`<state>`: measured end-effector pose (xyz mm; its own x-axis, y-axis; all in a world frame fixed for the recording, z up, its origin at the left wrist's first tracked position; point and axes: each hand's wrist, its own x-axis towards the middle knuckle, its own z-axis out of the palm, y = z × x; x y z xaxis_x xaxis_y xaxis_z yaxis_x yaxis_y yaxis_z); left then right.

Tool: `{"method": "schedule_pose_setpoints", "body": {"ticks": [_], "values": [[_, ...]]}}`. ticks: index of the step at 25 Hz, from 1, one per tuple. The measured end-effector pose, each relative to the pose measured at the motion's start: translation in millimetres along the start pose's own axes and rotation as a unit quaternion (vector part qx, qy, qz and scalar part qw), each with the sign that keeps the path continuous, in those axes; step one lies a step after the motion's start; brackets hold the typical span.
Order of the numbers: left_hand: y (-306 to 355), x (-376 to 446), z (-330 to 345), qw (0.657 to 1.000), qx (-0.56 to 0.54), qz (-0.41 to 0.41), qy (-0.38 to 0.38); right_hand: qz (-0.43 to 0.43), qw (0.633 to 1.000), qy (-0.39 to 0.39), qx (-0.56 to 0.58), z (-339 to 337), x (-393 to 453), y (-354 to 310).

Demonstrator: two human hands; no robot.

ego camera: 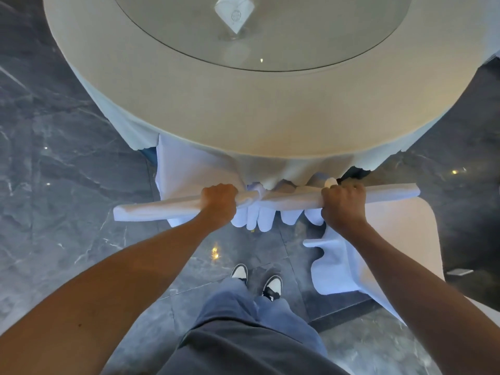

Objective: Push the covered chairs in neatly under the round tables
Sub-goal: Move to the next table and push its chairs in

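A person stands at a round banquet table [189,109], both arms stretched forward, gripping the top edge of a white-covered chair [284,200]. The left hand [219,203] is curled over the chair's top rail, fingers wrapped round the bunched white fabric; the right hand [343,204] clamps the same rail farther along, knuckles up and fingers folded over the cloth. Between the two hands the cover gathers into a knot, and its scalloped hem hangs just below them. Directly beyond both hands, the chair's seat is tucked beneath the drape of the cream tablecloth, the chair back close against the table's edge. Farther past the hands, a glass turntable [351,44] lies on the tabletop with a folded napkin [234,12] standing in a glass on it. Just outside the right hand sits a second covered chair [400,239], angled away from the table. Below the wrists, black-and-white sneakers [272,286] stand on dark marble floor [54,158].
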<state>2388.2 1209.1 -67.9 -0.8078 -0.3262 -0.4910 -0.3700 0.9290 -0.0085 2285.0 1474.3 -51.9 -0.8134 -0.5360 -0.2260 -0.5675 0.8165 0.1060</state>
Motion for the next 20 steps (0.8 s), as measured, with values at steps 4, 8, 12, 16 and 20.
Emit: {"method": "schedule_pose_setpoints", "body": {"ticks": [4, 8, 12, 16, 20], "values": [[-4, 1, -2, 1.000, 0.000, 0.001, 0.000, 0.010, 0.999, 0.036, -0.004, 0, 16, -2], [-2, -2, -1, 1.000, -0.004, 0.004, 0.011, 0.019, 0.999, 0.040, -0.026, -10, 38, -3], [7, -1, 2, 1.000, -0.021, 0.005, -0.005, -0.008, 0.997, 0.083, 0.002, 0, 35, 8], [39, 8, -20, 0.989, -0.135, 0.048, -0.019, -0.063, 0.986, 0.142, 0.055, 10, 16, 23], [138, -1, -60, 0.953, -0.231, 0.188, 0.051, -0.101, 0.977, 0.160, 0.100, 18, -33, 57]]}}
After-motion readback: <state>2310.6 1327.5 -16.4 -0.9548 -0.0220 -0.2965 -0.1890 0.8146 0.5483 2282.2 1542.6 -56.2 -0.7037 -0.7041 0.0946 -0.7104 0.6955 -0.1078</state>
